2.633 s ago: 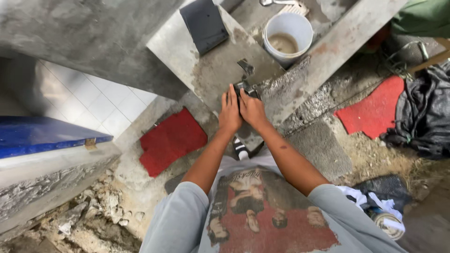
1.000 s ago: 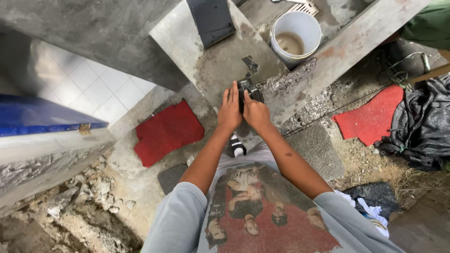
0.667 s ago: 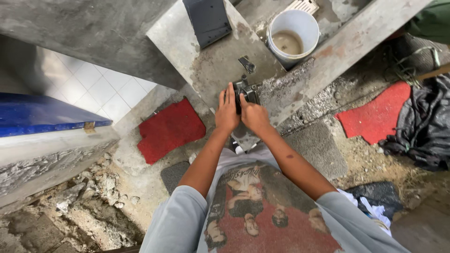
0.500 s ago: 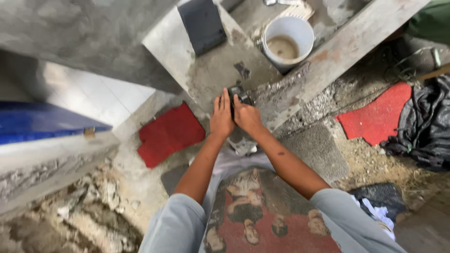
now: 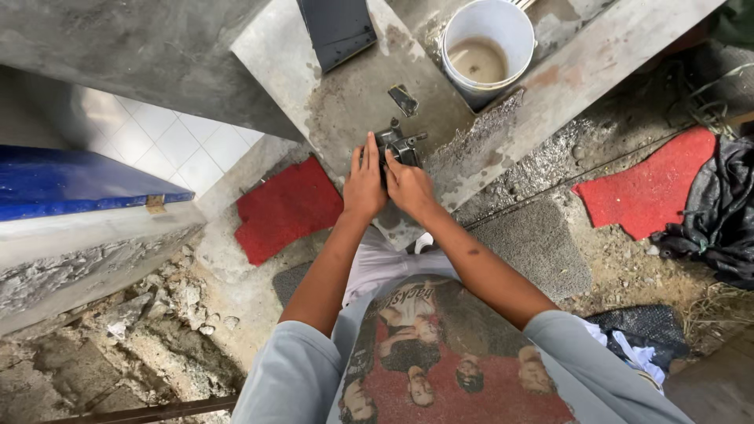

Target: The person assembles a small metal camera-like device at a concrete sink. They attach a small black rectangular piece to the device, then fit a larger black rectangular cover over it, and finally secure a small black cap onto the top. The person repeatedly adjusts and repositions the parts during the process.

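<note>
Both my hands meet on a small dark metal tool (image 5: 402,145) lying on a grey concrete slab (image 5: 345,94). My left hand (image 5: 364,182) rests flat against its left side, fingers pointing away from me. My right hand (image 5: 408,184) grips the tool's near right side. A small dark flat piece (image 5: 403,100) lies on the slab just beyond the tool. Part of the tool is hidden under my fingers.
A white bucket (image 5: 488,49) with muddy water stands beyond the slab. A dark flat panel (image 5: 336,27) lies at the slab's far end. Red mats (image 5: 284,208) (image 5: 648,188) lie left and right, a grey mat (image 5: 534,247) near my knees, rubble (image 5: 149,322) lower left, black cloth (image 5: 719,212) at right.
My hands have stayed together on the tool, shifting slightly on it. The camera has swung a little, so the scene drifts in view.
</note>
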Tool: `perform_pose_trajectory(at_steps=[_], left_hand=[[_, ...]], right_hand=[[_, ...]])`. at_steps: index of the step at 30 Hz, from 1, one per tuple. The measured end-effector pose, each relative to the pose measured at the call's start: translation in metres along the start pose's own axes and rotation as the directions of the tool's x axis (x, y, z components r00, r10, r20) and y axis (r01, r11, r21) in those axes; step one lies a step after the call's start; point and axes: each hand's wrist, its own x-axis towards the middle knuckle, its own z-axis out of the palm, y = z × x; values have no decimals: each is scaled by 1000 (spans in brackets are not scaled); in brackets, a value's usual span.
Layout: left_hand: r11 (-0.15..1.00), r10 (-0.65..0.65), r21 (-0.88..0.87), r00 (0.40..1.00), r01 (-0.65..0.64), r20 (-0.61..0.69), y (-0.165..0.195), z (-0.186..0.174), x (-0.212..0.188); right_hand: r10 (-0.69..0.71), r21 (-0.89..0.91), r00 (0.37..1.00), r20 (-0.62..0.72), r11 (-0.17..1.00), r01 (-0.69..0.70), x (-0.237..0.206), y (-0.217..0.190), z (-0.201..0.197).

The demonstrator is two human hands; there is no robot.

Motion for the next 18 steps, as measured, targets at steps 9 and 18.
perform_pose_trajectory(at_steps=[9, 18], left_hand=[[996, 83, -19, 993, -85, -86, -2, 1, 1], [998, -7, -55, 1000, 6, -17, -1, -2, 0]], right_hand=[[-85, 106, 996, -42, 990, 89, 11, 3, 1], [-66, -32, 995, 75, 997, 69, 2, 4, -3]])
